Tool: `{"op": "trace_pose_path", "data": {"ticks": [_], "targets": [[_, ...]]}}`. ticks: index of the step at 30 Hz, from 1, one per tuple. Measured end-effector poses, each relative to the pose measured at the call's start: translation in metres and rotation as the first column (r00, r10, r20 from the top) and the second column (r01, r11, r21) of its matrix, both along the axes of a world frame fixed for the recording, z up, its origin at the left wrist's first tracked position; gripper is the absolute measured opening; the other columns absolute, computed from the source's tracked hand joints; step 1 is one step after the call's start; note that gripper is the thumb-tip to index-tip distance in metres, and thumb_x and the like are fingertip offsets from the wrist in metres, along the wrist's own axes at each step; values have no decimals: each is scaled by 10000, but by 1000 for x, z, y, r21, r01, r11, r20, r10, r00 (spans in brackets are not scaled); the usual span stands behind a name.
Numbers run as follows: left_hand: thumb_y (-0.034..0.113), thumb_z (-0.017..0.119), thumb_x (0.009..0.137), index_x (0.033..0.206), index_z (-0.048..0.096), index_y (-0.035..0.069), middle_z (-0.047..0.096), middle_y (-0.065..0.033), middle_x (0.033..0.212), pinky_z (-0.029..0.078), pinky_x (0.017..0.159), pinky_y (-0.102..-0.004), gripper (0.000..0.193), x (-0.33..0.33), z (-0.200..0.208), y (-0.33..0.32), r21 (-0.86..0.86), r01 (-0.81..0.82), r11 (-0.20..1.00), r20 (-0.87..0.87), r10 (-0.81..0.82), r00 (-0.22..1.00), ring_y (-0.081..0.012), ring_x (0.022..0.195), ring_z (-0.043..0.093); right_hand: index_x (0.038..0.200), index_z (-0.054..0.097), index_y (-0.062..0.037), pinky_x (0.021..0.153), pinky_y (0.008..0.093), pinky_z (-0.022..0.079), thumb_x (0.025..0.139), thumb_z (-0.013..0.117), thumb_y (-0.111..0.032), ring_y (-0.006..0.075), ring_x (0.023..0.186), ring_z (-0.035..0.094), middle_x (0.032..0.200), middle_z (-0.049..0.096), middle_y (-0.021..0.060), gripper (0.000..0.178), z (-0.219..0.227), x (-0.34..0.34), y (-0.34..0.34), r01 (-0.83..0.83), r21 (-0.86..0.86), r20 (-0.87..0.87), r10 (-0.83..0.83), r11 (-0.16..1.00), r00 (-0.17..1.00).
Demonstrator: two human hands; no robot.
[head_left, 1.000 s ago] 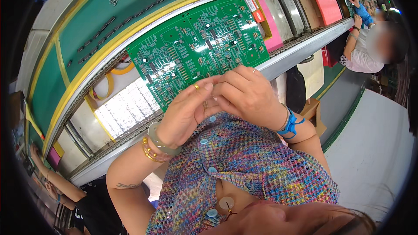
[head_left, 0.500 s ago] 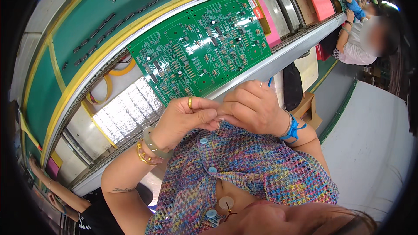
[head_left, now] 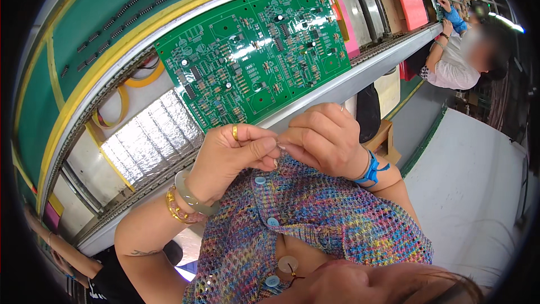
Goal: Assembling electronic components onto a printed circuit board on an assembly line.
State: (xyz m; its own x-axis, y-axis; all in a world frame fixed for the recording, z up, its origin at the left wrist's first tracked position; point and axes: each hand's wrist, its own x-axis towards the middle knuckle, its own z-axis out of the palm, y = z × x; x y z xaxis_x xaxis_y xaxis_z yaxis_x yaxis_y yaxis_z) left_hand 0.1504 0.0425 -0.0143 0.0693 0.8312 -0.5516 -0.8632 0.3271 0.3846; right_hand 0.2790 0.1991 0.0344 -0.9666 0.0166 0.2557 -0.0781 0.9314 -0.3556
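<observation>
My left hand, with a gold ring, is closed in a pinch at chest height. Facing it, my right hand is closed too, its fingertips meeting those of the left. Between the fingertips a tiny thin piece shows; it is too small to name. Just beyond both hands a large green circuit board lies across the conveyor rails, populated with small resistors, black chips and round capacitors. Neither hand touches the board.
Black chips stand in rows on the green shelf behind the yellow edge. Rolls of yellow tape and a silvery sheet lie left of the board. A co-worker works at the far right; another person's arm shows lower left.
The view has shifted slightly, so board and shelf sit a little further left and higher. My hands stay pinched together, fingertips slightly further apart, with the tiny piece showing more.
</observation>
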Motion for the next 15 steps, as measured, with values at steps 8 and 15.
{"op": "trace_pose_path", "data": {"ticks": [8, 15], "targets": [[116, 418, 982, 1306, 440, -54, 572, -189, 1207, 485, 947, -325, 367, 1, 2, 5, 54, -51, 997, 19, 50, 999, -248, 1102, 594, 791, 608, -69, 631, 337, 433, 742, 675, -71, 230, 726, 558, 769, 592, 53, 84, -23, -10, 13, 391, -271, 127, -370, 880, 920], [125, 492, 964, 1297, 460, -41, 610, -178, 1155, 515, 872, -290, 373, 1, 3, 3, 32, 6, 999, -4, -6, 1000, -207, 1010, 634, 777, 615, -43, 596, 291, 411, 763, 667, -43, 171, 667, 511, 707, 549, 30, 54, -35, -17, 13, 506, -149, 230, -468, 849, 853]]}}
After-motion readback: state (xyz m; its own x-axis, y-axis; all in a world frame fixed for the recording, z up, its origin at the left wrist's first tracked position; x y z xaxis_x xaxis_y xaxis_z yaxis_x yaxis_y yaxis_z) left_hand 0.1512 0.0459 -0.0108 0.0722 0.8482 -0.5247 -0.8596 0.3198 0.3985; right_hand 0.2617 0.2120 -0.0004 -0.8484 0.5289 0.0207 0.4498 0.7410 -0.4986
